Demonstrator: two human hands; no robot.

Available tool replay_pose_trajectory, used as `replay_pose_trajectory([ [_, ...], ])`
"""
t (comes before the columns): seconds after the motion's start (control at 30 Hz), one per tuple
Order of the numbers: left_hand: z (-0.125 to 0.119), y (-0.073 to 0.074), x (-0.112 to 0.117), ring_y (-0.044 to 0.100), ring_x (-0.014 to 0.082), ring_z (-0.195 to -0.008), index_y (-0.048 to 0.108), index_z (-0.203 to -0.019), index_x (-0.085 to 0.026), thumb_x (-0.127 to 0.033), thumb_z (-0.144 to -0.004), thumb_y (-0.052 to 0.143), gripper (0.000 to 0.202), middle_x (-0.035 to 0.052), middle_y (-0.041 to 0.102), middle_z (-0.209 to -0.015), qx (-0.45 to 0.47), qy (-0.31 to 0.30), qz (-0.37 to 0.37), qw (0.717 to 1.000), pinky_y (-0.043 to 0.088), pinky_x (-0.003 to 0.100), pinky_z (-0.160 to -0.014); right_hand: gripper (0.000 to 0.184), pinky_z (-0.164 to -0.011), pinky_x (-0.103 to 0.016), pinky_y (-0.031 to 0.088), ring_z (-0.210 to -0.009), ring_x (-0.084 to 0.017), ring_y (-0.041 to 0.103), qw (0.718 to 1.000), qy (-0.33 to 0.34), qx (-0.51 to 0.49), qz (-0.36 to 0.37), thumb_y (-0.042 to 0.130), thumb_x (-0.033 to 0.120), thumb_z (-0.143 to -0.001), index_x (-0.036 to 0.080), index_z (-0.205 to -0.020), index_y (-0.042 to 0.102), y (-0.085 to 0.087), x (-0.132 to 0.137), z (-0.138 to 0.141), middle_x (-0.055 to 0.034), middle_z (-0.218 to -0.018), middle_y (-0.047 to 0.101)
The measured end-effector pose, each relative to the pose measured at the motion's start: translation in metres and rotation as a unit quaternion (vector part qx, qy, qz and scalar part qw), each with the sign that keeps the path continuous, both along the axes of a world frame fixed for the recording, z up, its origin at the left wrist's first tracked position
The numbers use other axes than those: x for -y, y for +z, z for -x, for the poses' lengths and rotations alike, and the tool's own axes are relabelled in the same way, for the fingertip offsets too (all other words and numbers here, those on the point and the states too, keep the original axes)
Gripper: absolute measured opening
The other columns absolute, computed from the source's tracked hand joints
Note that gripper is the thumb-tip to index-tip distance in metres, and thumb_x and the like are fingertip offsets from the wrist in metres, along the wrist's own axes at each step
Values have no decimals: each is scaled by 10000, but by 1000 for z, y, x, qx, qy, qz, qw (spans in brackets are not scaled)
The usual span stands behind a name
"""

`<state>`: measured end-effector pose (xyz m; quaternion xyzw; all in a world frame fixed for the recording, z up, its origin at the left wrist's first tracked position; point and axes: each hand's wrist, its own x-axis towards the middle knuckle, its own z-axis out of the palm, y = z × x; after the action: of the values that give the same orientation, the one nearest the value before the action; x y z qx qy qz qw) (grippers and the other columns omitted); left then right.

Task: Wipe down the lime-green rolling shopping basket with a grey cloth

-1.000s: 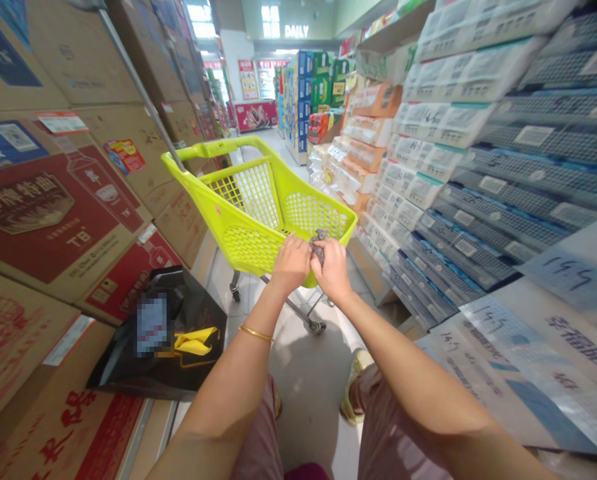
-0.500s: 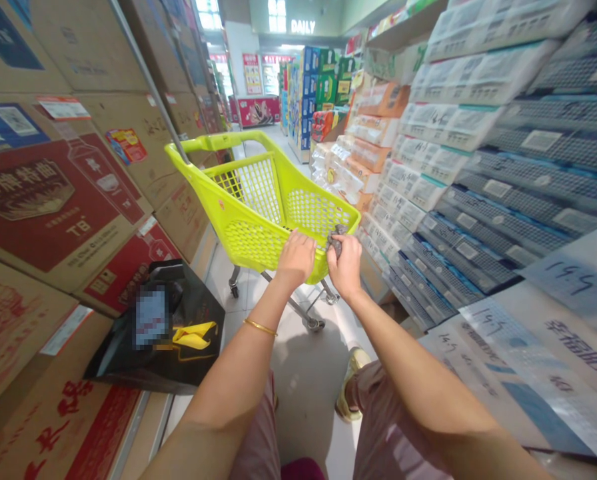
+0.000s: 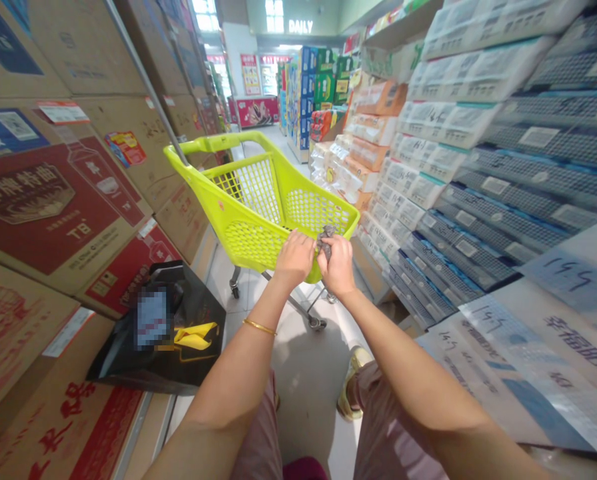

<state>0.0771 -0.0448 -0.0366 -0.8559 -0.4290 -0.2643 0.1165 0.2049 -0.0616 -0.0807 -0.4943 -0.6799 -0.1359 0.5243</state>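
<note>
A yellow-green shopping cart [image 3: 258, 240] stands before me at an angle, its near rim under both hands. My left hand [image 3: 296, 256] is closed over that rim, with the fingertips hidden on the inner side. Just to its right, my right hand [image 3: 336, 265] grips a crumpled grey cloth [image 3: 325, 239] and presses it against the rim near the cart's corner. The two hands are almost touching. Through the cart's perforated walls and open top I see no goods inside.
Cardboard cartons [image 3: 53, 200] are stacked along the left, with a black bag [image 3: 178, 360] leaning at their base. Packaged paper goods [image 3: 458, 220] pile up on the right. Farther down the aisle stand blue and green boxes [image 3: 313, 87]. My shoe [image 3: 351, 383] is on the floor below.
My right hand has slid left along the rim with the cloth, closer to my left hand. The left hand and the cart stay nearly where they were.
</note>
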Motion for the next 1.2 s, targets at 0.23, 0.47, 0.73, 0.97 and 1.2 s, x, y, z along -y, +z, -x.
replay_pose_trajectory([
  [0.23,-4,-3,-4,581,207,-994,606,-887,-151,-224,-941,334,286,93,649,-917,12,2,-7,1000,356,423,-1087,210,-935,-442,407,-1027,-234,505,997,-44,-61,12,451,168,-798,187,-997,515,3,-8,-22,-101,-996,573],
  [0.47,-5,-6,-5,573,220,-1006,603,-889,-139,-183,-917,356,253,96,640,-928,15,12,3,1000,348,442,-1088,204,-974,-439,381,-1058,-226,495,998,5,-56,23,446,208,-833,191,-1021,524,6,6,7,-95,-1025,585],
  [0.73,1,-3,-4,569,212,-996,590,-880,-145,-188,-922,348,249,88,631,-908,0,-12,-5,1000,347,438,-1085,229,-990,-453,375,-1090,-236,479,998,37,-47,36,451,231,-842,181,-1048,535,2,5,9,-117,-1065,569],
  [0.97,4,0,-2,572,200,-979,592,-871,-148,-231,-945,331,284,86,628,-912,-3,-12,-6,1000,353,423,-1079,220,-977,-469,381,-1072,-244,489,998,14,-55,26,460,199,-815,191,-1025,525,0,-7,-18,-109,-1030,575],
  [1.2,3,-3,-3,566,207,-1035,598,-890,-135,-206,-936,339,272,98,637,-945,13,-8,5,1000,329,442,-1097,220,-980,-462,379,-1077,-240,486,998,16,-54,30,442,205,-835,173,-1034,531,6,1,-2,-119,-1037,578],
])
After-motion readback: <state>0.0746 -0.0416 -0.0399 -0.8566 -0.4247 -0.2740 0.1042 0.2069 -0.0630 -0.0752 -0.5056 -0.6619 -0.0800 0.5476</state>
